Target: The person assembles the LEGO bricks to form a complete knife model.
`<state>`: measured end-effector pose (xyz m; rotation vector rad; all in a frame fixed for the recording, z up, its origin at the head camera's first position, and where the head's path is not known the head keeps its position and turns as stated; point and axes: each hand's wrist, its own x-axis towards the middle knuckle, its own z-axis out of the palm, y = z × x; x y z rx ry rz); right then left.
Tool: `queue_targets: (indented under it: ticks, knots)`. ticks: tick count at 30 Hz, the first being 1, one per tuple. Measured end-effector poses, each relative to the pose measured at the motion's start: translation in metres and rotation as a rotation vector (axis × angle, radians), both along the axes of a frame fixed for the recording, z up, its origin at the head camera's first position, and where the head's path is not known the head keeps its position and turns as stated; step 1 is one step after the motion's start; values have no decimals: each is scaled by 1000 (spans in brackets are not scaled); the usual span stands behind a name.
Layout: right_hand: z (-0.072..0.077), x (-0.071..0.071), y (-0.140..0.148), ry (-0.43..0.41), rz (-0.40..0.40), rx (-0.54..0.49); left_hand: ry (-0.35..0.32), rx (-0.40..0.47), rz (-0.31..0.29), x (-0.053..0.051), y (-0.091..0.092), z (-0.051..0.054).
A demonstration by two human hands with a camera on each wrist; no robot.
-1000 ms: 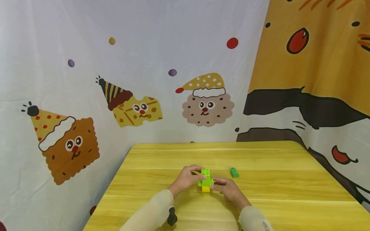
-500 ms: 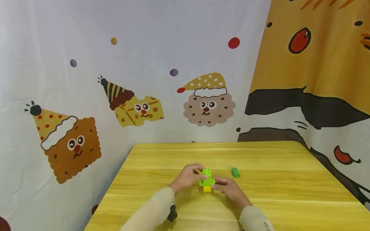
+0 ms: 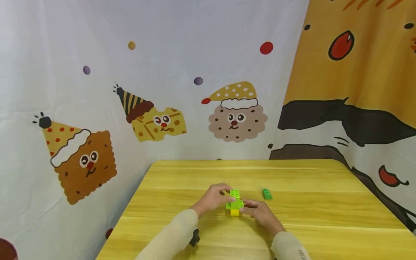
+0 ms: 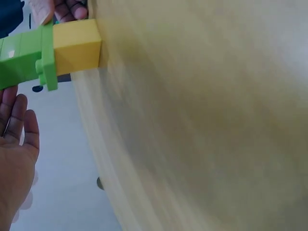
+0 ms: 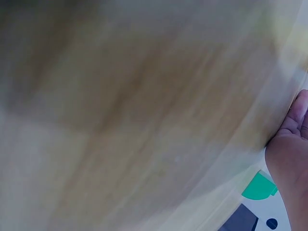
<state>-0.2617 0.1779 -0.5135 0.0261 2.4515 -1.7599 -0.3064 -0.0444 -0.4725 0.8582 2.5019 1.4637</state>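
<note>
A small tower of toy building bricks [image 3: 235, 203] stands upright on the table between my hands. Its base is a yellow brick [image 4: 77, 45]; a wider green piece [image 4: 49, 60] lies over that, and light green bricks [image 4: 21, 53] rise above. My left hand [image 3: 212, 198] holds the upper green part from the left, thumb at the near side. From the right, my right hand [image 3: 261, 213] pinches the end of the wider green piece. The right wrist view catches only part of the right hand [image 5: 288, 149]; its fingertips are out of frame.
A loose darker green sloped brick [image 3: 267, 194] lies on the wooden table [image 3: 325, 202], behind and right of the tower. A cloth with printed cartoon figures [image 3: 182, 43] hangs behind the table. A black strap piece [image 3: 194, 238] is at the left sleeve.
The head view has turned slightly left, so everything sits a little further right in it. Both hands keep their hold on the tower, which has not visibly changed.
</note>
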Motion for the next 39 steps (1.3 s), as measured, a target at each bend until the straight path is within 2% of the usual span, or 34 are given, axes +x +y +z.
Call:
queue_targets:
  ticks: [5,12,25,31,39]
  knots:
    - [-1,-1,0,-4,-8,9,-7,-6,-15,0,0,2]
    - [-3,0,-1,8,4,0,1,-9,8,2,-2,-1]
    - [0,0,-1,12,7,4,-48,-22,24,4,-6,0]
    - [-1,0,-1,15,7,1,-75,-33,41,4,-14,-7]
    - [-1,1,-1,3,-12,-1,-139,-21,92,1,-22,-18]
